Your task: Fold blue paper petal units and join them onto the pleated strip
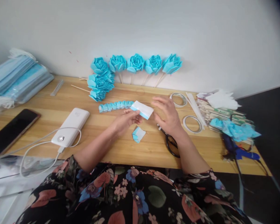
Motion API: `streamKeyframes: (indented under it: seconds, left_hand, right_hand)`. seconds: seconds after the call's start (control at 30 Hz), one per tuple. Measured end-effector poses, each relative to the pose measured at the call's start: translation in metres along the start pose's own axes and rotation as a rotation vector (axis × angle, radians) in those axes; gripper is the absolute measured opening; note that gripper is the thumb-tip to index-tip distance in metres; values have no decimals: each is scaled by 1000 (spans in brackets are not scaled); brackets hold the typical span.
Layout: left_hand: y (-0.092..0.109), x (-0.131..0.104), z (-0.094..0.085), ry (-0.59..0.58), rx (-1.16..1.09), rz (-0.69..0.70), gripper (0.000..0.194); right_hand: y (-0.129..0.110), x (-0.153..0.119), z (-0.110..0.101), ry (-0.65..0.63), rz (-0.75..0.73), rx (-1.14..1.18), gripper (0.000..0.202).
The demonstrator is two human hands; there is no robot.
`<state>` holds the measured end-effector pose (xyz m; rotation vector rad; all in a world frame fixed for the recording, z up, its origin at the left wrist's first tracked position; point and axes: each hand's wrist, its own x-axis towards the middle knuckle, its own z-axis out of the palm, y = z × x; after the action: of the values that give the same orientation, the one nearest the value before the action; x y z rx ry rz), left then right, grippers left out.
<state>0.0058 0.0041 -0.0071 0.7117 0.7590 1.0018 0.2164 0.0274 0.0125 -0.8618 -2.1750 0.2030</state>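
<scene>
My left hand [123,123] pinches a small white-and-blue rectangular piece [142,109] between thumb and fingers, above the wooden table. To the right of that piece is my right hand [168,116], its fingers apart and nothing visible in them. Below the held piece lies a folded blue-and-white piece [138,134]. Just behind my left hand, a row of folded blue pieces [115,106] runs leftward on the table. Black-handled scissors [172,146] lie partly hidden under my right hand and forearm.
Several blue flowers on sticks [135,63] lean against the wall. Tape rolls [192,124] lie at right, near banded sticks [210,109] and a blue glue gun [246,154]. At left are a power bank [71,127], a phone [14,130] and stacked face masks [21,77].
</scene>
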Motion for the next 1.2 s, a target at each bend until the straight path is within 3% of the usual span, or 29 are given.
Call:
streamKeyframes:
  seconds: [0.17,0.33,0.6,0.87,1.1,1.2]
  left_hand:
    - [-4,0,-2,-35,31,-33,27]
    - [-7,2,-3,12,102,-18,26]
    - [-5,3,-1,65,180,17,25]
    - [-7,2,-2,124,331,79,25]
    - [-5,0,1,46,395,111,25]
    - [-6,1,0,50,386,97,23]
  right_hand:
    - [1,-2,8,-73,-86,-5,39]
    - [4,-4,10,-85,-134,14,19]
    - [7,-3,12,-74,-161,74,11]
    - [1,-3,13,-52,11,208,7]
    - [-5,-4,15,-28,236,374,7]
    - [-6,-3,13,-45,268,404,5]
